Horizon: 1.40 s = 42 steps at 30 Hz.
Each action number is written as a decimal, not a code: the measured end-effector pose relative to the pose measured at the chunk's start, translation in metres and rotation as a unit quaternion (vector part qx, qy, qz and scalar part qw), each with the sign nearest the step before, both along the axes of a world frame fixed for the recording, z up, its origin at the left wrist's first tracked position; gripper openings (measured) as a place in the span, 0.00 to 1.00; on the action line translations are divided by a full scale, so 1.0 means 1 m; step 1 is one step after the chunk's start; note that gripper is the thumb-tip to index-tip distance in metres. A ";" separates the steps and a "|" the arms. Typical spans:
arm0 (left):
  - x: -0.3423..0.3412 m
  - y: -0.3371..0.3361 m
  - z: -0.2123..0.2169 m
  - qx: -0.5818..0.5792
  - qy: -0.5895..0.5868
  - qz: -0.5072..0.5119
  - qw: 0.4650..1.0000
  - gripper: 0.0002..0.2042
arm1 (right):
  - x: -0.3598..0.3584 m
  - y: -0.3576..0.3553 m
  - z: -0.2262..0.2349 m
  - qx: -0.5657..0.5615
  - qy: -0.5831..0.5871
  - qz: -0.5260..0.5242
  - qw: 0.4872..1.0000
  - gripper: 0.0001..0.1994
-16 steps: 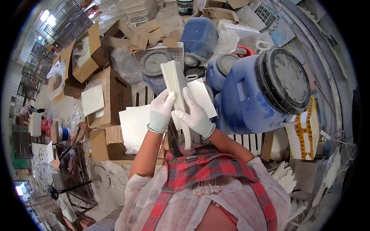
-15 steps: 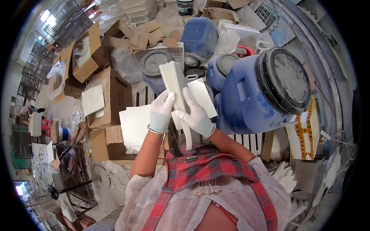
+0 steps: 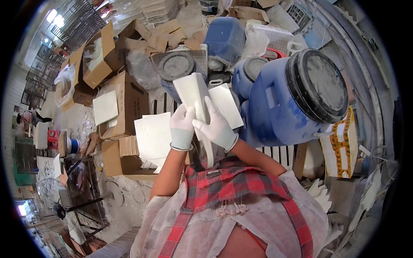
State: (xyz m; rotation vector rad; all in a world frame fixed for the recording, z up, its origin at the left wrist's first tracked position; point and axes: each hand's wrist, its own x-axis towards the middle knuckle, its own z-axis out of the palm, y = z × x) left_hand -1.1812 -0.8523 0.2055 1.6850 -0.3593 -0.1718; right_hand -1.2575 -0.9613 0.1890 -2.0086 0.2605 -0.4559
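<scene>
Between my hands, in front of my chest, is a long off-white slab (image 3: 190,89) with a fine grid texture, its narrow lower end reaching to my apron. My left hand (image 3: 182,124), in a white-and-grey glove, grips its left side with the thumb lying on the face. From the right, my right hand (image 3: 216,129), gloved alike, pinches the same slab, thumb across it and fingers along the far side. Whether the slab is one piece or layered I cannot tell. Just beyond the right hand lies a smooth white sheet (image 3: 228,106). Left of my left wrist are flat white sheets (image 3: 152,136).
A big blue drum (image 3: 275,107) with a black-rimmed lid stands close on the right. Smaller blue drums (image 3: 176,66) stand ahead. Open cardboard boxes (image 3: 131,96) crowd the left. A yellow-and-white taped box (image 3: 342,148) sits at the far right, and a dark metal rack (image 3: 81,206) stands lower left.
The slab has turned so that more of its broad gridded face shows, and its top has dipped slightly. Both hands keep their grip; the left hand has shifted a little right.
</scene>
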 end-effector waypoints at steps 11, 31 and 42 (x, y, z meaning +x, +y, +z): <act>-0.016 0.003 -0.005 0.106 -0.033 0.015 0.994 0.12 | 0.004 -0.002 0.019 -0.166 0.205 -0.023 0.964 0.24; 0.100 0.164 -0.052 -0.059 0.157 0.233 0.958 0.18 | -0.001 -0.136 -0.030 -0.501 0.018 -0.102 0.859 0.02; 0.106 0.149 -0.053 -0.205 0.204 0.083 0.954 0.23 | 0.025 -0.141 0.053 -0.180 -0.187 0.003 0.966 0.13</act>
